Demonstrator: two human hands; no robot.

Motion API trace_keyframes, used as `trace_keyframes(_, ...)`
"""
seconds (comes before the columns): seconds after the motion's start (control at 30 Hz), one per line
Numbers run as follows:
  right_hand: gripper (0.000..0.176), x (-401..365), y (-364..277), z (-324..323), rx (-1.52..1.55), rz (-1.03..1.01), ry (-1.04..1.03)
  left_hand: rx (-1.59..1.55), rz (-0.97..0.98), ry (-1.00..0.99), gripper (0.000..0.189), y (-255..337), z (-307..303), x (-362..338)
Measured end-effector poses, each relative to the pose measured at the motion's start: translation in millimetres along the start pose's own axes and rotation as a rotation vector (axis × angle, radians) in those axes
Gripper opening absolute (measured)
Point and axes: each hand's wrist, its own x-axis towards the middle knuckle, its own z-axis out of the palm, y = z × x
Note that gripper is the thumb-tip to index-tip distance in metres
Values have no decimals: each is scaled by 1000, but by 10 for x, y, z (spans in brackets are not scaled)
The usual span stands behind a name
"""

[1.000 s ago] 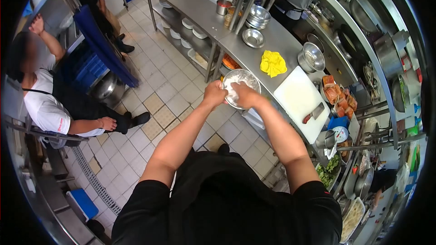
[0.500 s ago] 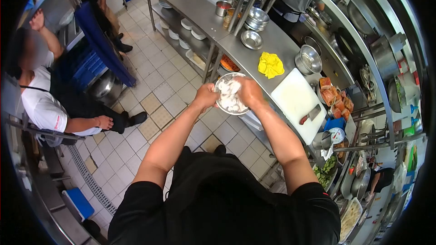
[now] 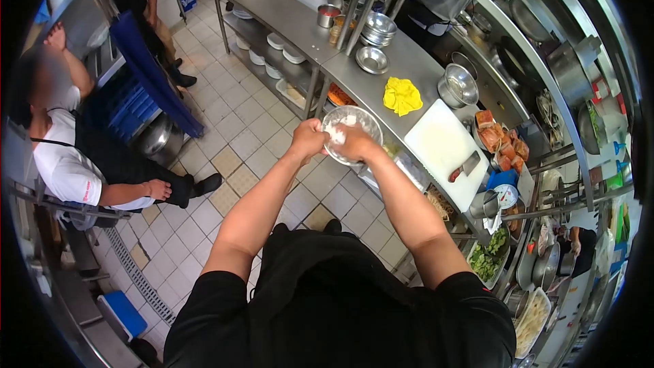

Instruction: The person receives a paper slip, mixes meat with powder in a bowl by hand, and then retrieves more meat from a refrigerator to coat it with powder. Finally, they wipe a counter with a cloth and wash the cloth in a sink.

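My left hand [image 3: 308, 138] grips the left rim of a metal bowl [image 3: 362, 118] held in the air in front of the steel counter [image 3: 409, 65]. My right hand [image 3: 353, 143] is inside the bowl, closed on the white, floury food [image 3: 339, 135] in it. The bowl hangs just off the counter's near edge, above the tiled floor.
On the counter lie a yellow cloth [image 3: 402, 95], a white cutting board [image 3: 444, 151] with a cleaver [image 3: 464, 165], stacked steel bowls [image 3: 458, 84] and orange meat pieces [image 3: 501, 140]. A person in a white shirt and dark apron [image 3: 75, 157] sits at the left; another stands far back.
The bowl stays in both hands and has shifted slightly. My right hand has moved from the bowl's right side down into the food.
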Motion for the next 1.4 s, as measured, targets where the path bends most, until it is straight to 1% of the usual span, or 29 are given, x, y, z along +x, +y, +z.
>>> trace_keyframes(0.07,53,-37,38,186,7,-242,-174,66,-2,0,25,10,-65,-32)
trace_keyframes(0.1,48,-100,166,370,-43,-361,-61,78,-49,-32,22,15,-150,-93)
trace_keyframes(0.2,48,-133,230,185,-101,-387,-148,90,-125,-86,15,-122,-290,-166)
trace_keyframes(0.23,46,-134,226,111,-70,-374,-50,95,-112,-80,14,-125,-263,-197)
trace_keyframes(0.27,46,-154,184,107,-76,-375,-59,95,-99,-73,14,-134,-216,-231)
trace_keyframes(0.33,44,-181,48,118,-54,-177,150,56,-70,-55,15,-118,-88,-237)
trace_keyframes(0.37,45,-202,16,150,-185,-218,107,26,-36,-39,16,-92,-75,-223)
trace_keyframes(0.4,45,-152,6,79,-185,-219,108,27,-35,-39,16,-76,-92,-221)
trace_keyframes(0.47,52,-20,27,-235,-11,-267,-191,61,-35,24,18,-122,-96,-189)
trace_keyframes(0.5,47,-22,46,-365,49,-299,-101,11,-32,19,21,-164,-133,-170)
trace_keyframes(0.53,47,-7,53,-440,52,-294,-103,11,-38,16,21,-164,-157,-180)
trace_keyframes(0.6,47,27,49,-551,270,-16,72,52,-22,61,24,-133,-184,-180)
trace_keyframes(0.63,52,69,68,-524,164,64,70,52,-20,57,24,-109,-176,-176)
trace_keyframes(0.67,52,19,-64,-515,162,65,75,18,-5,56,24,-86,-159,-171)
trace_keyframes(0.73,46,-135,-350,-367,181,303,-77,-17,13,50,24,-49,-146,-135)
trace_keyframes(0.8,52,86,45,250,292,-21,-61,99,20,29,24,-47,-130,-80)
trace_keyframes(0.83,55,88,95,351,367,-78,-169,102,19,22,24,-64,-195,-91)
trace_keyframes(0.87,58,29,20,333,443,-137,-275,110,-45,-42,22,-76,-326,-110)
trace_keyframes(0.9,55,-105,-14,319,242,-238,-194,121,-112,-102,20,-98,-411,-137)
trace_keyframes(1.0,52,-171,40,409,-29,-257,-136,61,-96,-149,16,-180,-463,-263)
trace_keyframes(1.07,40,-155,14,200,114,-125,-9,87,-106,-134,13,-179,-408,-241)
trace_keyframes(1.1,38,-214,-48,72,102,-29,58,61,-87,-135,14,-184,-359,-226)
trace_keyframes(1.13,38,-202,-44,109,104,-23,56,37,-71,-139,14,-171,-305,-242)
trace_keyframes(1.2,42,-135,-21,207,-74,-27,154,41,-75,-161,16,-80,-230,-190)
trace_keyframes(1.23,52,-121,36,216,-113,-61,115,37,-73,-168,18,-48,-206,-154)
trace_keyframes(1.27,52,-177,-54,24,-107,-53,120,33,-73,-175,20,-13,-181,-131)
trace_keyframes(1.33,59,-177,-113,-455,-101,-78,-145,25,-89,-172,24,53,-127,-82)
trace_keyframes(1.37,60,-71,49,-509,-85,-83,-58,-8,-94,-166,25,101,-96,-48)
trace_keyframes(1.4,57,-190,-146,-783,-31,52,-44,-41,-98,-160,26,141,-53,-5)
